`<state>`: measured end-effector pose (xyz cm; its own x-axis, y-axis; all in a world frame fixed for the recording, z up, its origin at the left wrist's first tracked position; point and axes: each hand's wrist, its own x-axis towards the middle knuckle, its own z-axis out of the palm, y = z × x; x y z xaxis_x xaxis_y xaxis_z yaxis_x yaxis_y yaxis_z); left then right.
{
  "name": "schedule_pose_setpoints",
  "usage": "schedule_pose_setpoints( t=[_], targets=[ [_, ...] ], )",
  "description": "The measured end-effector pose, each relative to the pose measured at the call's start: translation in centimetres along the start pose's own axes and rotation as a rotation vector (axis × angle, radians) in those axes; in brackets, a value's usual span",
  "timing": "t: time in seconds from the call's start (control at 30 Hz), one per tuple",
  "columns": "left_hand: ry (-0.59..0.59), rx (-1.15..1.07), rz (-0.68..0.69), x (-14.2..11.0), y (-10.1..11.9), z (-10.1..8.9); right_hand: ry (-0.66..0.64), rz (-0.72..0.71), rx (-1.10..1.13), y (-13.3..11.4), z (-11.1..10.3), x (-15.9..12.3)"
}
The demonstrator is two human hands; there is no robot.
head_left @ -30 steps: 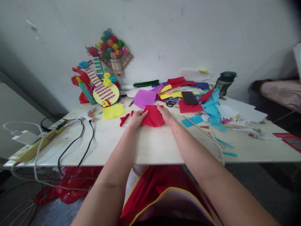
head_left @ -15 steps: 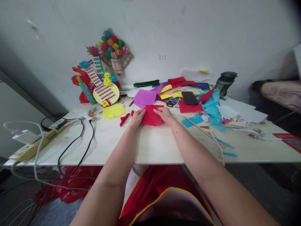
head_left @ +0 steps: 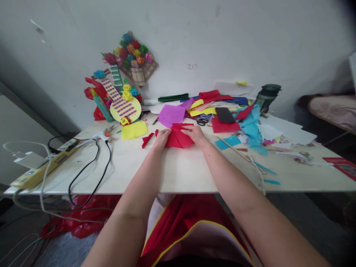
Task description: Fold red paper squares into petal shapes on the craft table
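Head view, left to right: at the left end of a pale desk point(head_left: 189, 174), a yellowish power strip point(head_left: 44, 167) is set at a slant, with a looped black cable point(head_left: 80, 174) beside it. Farther back, a teal bottle point(head_left: 103, 107) is leaned next to a guitar-shaped craft piece point(head_left: 125, 107) decorated with paper flowers. Above and to its right, a bunch of multicoloured flowers point(head_left: 130, 52) is displayed against the wall. A yellow sheet point(head_left: 135, 131) is laid flat in front of the craft piece, and a small red strip point(head_left: 147, 141) is seen just left of the hands.

Near the middle of the desk, a creased red sheet point(head_left: 180, 138) is held between both hands. Its left side is gripped by the partly closed left hand point(head_left: 162, 139), thumb on top. Its upper right part is held by the right hand point(head_left: 197, 136), partly open, with the thumb and fingers extended inward; the fingertips underneath cannot be made out.

Behind the red sheet, a purple sheet point(head_left: 171, 115) is spread. Farther right, black-handled scissors point(head_left: 201, 121), a dark phone point(head_left: 224, 115) and a blue piece point(head_left: 228, 142) are seen. A dark green bottle point(head_left: 267, 98) is stood at the back, near scattered white papers point(head_left: 292, 128).
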<state>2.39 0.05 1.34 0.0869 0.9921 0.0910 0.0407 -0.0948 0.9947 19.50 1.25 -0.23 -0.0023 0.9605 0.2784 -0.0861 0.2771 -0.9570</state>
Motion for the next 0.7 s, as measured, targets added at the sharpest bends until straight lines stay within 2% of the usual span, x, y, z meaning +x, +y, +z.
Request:
schedule_pose_setpoints(
  t=[0.27, 0.53, 0.7],
  targets=[
    [-0.012, -0.049, 0.015, 0.0, -0.1, 0.0, -0.080, -0.058, 0.020, -0.4, 0.0, -0.4],
    [-0.021, -0.089, 0.008, 0.8, -1.1, -0.2, -0.134, -0.117, -0.090, -0.6, -0.5, -0.5],
    [0.038, -0.081, 0.007, 1.0, -1.5, -0.4, -0.132, -0.106, -0.105, -0.5, -0.5, -0.4]
  ],
)
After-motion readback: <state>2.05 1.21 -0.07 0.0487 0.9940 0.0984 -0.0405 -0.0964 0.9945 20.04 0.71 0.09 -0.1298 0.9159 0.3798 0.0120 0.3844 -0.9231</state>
